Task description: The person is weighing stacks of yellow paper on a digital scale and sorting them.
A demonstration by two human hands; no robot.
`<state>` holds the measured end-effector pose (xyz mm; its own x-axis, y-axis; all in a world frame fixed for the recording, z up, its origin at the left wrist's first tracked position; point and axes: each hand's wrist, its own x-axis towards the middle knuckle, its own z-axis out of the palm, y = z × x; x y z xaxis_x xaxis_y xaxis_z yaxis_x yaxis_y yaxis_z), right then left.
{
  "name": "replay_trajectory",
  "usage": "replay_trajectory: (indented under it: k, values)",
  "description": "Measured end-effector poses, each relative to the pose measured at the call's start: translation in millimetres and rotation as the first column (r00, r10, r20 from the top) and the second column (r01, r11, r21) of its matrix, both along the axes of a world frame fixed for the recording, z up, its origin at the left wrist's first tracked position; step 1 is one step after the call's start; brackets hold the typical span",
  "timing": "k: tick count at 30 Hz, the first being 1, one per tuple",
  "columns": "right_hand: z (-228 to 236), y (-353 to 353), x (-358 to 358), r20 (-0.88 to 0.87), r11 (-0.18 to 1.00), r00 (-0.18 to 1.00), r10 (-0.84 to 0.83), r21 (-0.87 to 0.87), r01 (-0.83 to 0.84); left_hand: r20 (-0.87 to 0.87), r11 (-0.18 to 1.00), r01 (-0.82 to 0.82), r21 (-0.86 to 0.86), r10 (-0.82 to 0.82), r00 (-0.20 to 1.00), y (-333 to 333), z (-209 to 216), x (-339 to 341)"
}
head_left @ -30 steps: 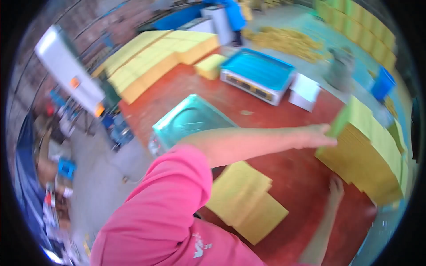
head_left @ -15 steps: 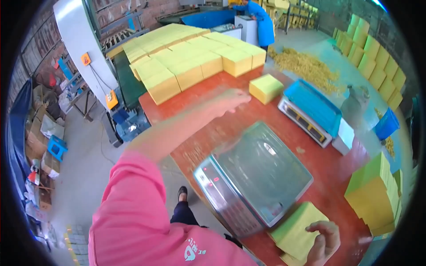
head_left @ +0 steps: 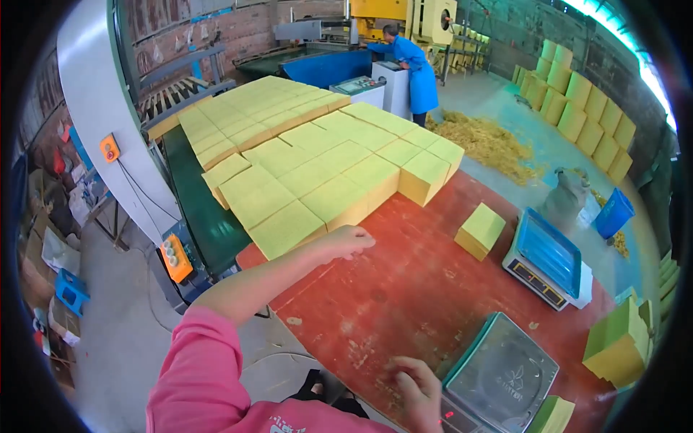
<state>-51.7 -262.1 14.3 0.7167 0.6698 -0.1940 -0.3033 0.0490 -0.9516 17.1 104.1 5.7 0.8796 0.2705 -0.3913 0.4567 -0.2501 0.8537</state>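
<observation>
My left hand (head_left: pixel 349 242) reaches forward over the red tabletop, just in front of the near edge of the stacks of yellow paper (head_left: pixel 285 227). Its fingers are loosely bent and somewhat apart, with nothing visible in them. At the lower middle, my right hand (head_left: pixel 419 391) is over the table beside a scale with a metal pan (head_left: pixel 505 372). Thumb and bent fingers stand apart there, and I see nothing held. A single small yellow paper stack (head_left: pixel 480 231) sits on the table to the right. Part of another yellow stack (head_left: pixel 553 416) shows beside the scale.
A second scale with a blue tray (head_left: pixel 548 249) stands at the right. More yellow stacks (head_left: pixel 619 343) are at the right edge. A green conveyor (head_left: pixel 206 209) runs along the left, by an orange button box (head_left: pixel 175 257). A person in blue (head_left: pixel 417 68) works at a far machine.
The view has turned toward the far stacks, putting the scale lower right. My right hand has left the yellow stack beside the scale; my left hand now lies nearer the large stacks.
</observation>
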Motion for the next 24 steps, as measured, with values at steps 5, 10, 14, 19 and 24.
replay_trajectory:
  k: [5,10,14,19,24]
  values:
    - [-35,93,20,-0.207,0.986,0.978,0.016,0.166,0.019,-0.029,0.989,0.128,0.072,-0.127,0.992,15,31,14]
    - [-80,150,54,0.167,0.984,0.969,-0.18,0.026,0.178,-0.037,0.803,0.383,0.456,-0.413,0.91,51,52,70]
    - [-101,199,97,0.43,0.94,0.86,-0.276,-0.065,0.335,-0.068,0.709,0.357,0.608,-0.401,0.913,119,49,141]
    - [-102,249,180,0.776,0.84,0.567,-0.278,-0.091,0.536,0.037,0.692,0.268,0.67,-0.391,0.919,175,15,277]
    - [-101,316,288,0.995,0.808,0.095,-0.036,-0.027,0.589,0.176,0.436,0.052,0.898,-0.465,0.868,200,-17,398]
